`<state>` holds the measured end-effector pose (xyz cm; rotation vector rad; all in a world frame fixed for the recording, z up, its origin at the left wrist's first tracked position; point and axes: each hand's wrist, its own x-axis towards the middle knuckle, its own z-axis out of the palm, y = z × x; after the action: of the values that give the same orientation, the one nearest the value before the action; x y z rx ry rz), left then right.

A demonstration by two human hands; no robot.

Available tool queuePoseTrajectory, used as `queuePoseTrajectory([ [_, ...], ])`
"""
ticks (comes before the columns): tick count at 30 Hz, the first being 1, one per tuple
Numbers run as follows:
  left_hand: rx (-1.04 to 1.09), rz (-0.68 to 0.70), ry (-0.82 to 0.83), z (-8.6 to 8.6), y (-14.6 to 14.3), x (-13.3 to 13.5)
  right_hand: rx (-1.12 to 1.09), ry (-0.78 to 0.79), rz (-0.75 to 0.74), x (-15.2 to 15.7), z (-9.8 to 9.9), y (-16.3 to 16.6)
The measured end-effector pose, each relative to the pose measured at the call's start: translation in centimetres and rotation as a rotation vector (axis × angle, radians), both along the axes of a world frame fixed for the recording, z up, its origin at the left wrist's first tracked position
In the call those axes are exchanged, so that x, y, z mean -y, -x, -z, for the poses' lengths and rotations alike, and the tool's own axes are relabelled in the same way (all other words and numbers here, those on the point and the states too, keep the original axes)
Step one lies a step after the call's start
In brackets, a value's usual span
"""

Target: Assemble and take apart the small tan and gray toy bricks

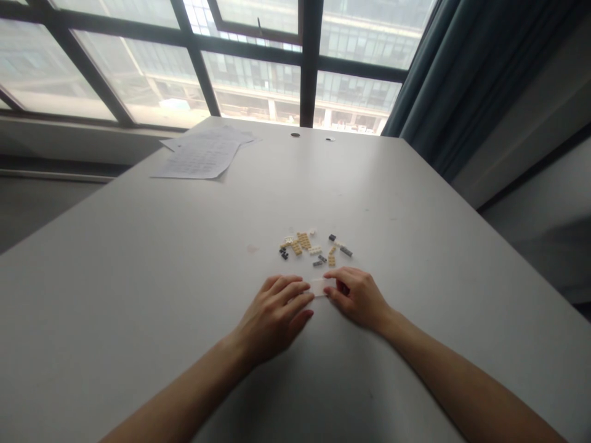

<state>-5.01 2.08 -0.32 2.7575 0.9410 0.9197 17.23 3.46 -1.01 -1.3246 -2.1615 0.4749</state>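
A small white flat piece point(318, 287), which looks like a toy building plate, lies on the table between my two hands. My right hand point(359, 296) grips its right end, with thumb and index finger on opposite edges. From the left side, my left hand point(278, 311) reaches it with fingers stretched out and fingertips at its left edge. Just beyond are loose toy bricks: tan bricks point(303, 240), white bricks point(314, 250), black bricks point(283, 253) and grey bricks point(346, 251). My fingers cover both ends of the white piece.
The white table point(161, 264) stretches away toward a large window. Printed paper sheets point(198, 157) lie at its far left. Two small round fittings, one a dark hole point(295, 135), sit near the far edge. A dark curtain point(443, 92) hangs on the right.
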Motion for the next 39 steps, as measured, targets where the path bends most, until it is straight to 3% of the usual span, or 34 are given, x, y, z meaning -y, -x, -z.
queuePoseTrajectory([
  [10, 0.188, -0.085, -0.072, -0.03, 0.36, -0.1, -0.002, -0.008, 0.028, 0.03, -0.11, 0.12],
  [19, 0.249, -0.045, -0.206, -0.3, 0.12, 0.0, 0.016, -0.042, 0.032, 0.18, 0.03, -0.02],
  [39, 0.258, -0.014, -0.199, -0.23, 0.15, 0.04, 0.005, -0.071, 0.04, 0.14, 0.05, -0.16],
])
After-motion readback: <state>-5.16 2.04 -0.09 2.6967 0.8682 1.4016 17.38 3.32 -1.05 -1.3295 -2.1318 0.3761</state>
